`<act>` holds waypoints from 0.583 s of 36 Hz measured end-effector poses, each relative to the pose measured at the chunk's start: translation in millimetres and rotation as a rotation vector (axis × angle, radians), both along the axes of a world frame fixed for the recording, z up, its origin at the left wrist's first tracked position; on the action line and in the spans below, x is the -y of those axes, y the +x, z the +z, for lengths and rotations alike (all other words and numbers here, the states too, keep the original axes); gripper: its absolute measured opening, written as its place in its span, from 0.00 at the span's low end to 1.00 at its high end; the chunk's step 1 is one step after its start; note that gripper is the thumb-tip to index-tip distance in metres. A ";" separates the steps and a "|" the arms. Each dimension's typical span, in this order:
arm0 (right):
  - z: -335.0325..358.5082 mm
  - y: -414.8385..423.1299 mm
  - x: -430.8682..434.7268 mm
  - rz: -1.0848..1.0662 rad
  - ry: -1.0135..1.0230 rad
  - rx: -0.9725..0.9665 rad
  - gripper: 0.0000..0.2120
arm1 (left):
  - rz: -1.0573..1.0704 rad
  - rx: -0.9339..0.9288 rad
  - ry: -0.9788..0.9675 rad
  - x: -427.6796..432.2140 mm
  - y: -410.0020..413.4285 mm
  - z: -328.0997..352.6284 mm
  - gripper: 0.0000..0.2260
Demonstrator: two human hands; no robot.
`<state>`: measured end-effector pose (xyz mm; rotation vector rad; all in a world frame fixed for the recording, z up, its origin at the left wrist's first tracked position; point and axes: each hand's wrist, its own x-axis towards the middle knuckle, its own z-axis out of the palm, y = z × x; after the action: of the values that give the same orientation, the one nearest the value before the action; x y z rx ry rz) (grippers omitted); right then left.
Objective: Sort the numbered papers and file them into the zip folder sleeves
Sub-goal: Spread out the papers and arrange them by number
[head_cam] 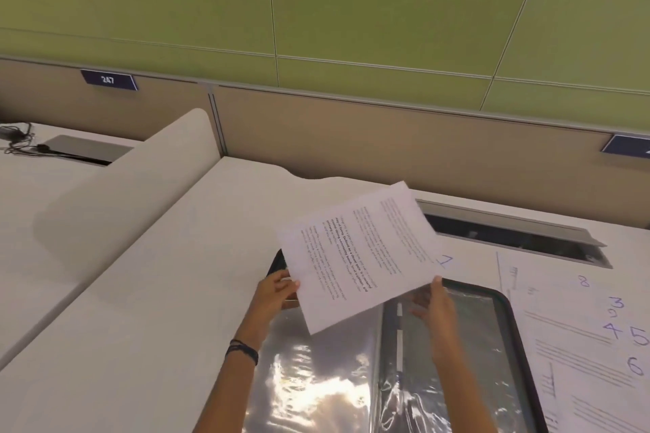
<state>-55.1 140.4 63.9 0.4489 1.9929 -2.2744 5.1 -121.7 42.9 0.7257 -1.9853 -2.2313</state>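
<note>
Both grips pinching: left hand (278, 288) and right hand (433, 304) on opposite edges of sheet (358, 257) over zip folder (506, 313); limp paper could snag or crease entering the sleeve (309, 383).

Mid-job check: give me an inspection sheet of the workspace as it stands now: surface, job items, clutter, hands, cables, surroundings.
Surface: white desk, no spills visible.
Job's things: printed sheet held in the air above the open zip folder; its clear sleeves lie open and glossy. Numbered papers are spread on the desk to the right; handwritten 3, 4, 5, 6, 7, 8 are readable.
Clutter: nothing seen.
Hands: left hand pinches the sheet's left edge; right hand pinches its lower right edge.
Cables: dark tangle on the neighbouring desk, far left; none near the folder.
Surroundings: open cable hatch behind the papers, white divider, beige partition with plate 247, green wall.
</note>
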 end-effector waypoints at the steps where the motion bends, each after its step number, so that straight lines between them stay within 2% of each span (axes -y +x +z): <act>1: -4.6 1.2 7.4 0.050 0.026 0.006 0.14 | 0.019 -0.001 0.017 8.0 2.2 -3.9 0.06; 7: -46.9 6.5 49.6 0.398 0.258 -0.080 0.05 | 0.147 0.005 0.084 51.7 22.4 -21.5 0.07; 14: -87.5 2.6 91.6 0.695 0.743 -0.279 0.12 | 0.340 -0.020 0.140 100.5 40.0 -48.5 0.08; 17: -95.6 5.2 105.0 0.682 0.962 -0.417 0.14 | 0.438 -0.026 0.179 119.5 43.2 -57.4 0.08; 21: -106.5 2.5 116.3 0.594 1.141 -0.577 0.09 | 0.543 -0.036 0.184 140.3 41.6 -65.6 0.10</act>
<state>-52.6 24.1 -42.6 -0.7638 2.9714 -0.7998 46.7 -262.0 -22.7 1.0790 -1.3558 -2.0766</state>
